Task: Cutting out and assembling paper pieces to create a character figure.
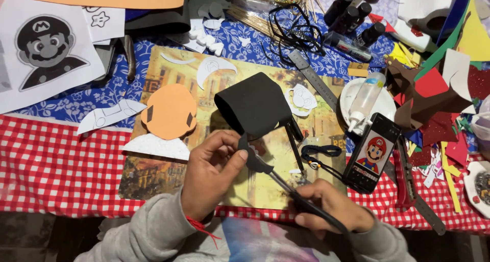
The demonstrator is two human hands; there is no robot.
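Near the front edge of the tabletop (pixel 51 165), over a yellowish picture board (pixel 265 175), the left hand (pixel 212 175) pinches a small dark foam piece (pixel 253 160) between thumb and curled fingers (pixel 236 162), closed on its left end. The piece runs slantwise, from upper left by the thumb down to the right, where the tip of a black pen-like tool (pixel 306 203) meets it. The right hand (pixel 334 208) wraps shut around that tool's handle, lower and to the right, so the tool's long axis points up-left toward the piece. A curled black foam sheet (pixel 252 104) stands just behind the piece. An orange foam oval (pixel 168 111) lies to the left; a phone (pixel 371 152) lies to the right.
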